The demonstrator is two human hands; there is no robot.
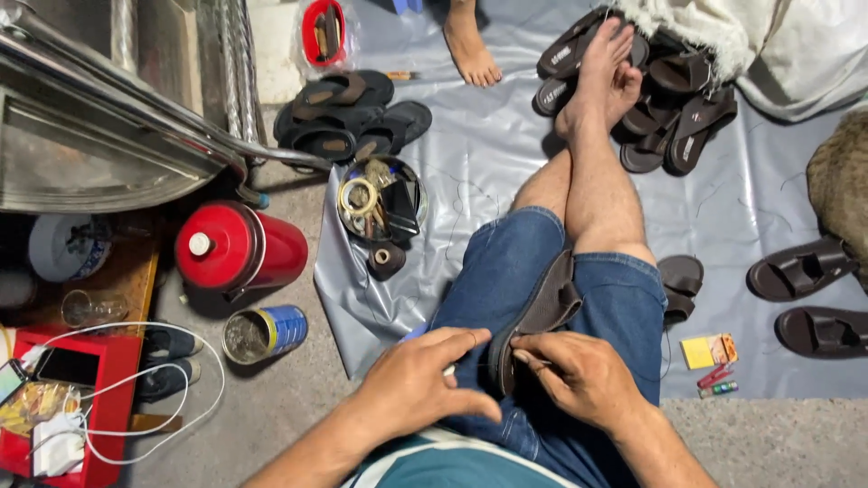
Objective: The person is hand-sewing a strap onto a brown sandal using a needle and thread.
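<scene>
A dark brown sandal [540,310] lies on my lap, across my blue denim shorts. My right hand [579,372] pinches the sandal's near edge between thumb and fingers. My left hand [418,380] rests against the same end of the sandal, fingers curled; a small pale object shows under its fingertips, too hidden to tell what it is. My legs are crossed, with my bare foot [608,72] resting on a pile of sandals at the top.
A round metal tin [380,201] of tools and tape sits on the grey sheet [488,154]. Sandal piles [348,113] [674,113] and loose sandals [800,267] lie around. A red flask [237,248], a can [264,333], a red box [86,398], lighters [717,380]. Another person's foot [470,45] stands at the top.
</scene>
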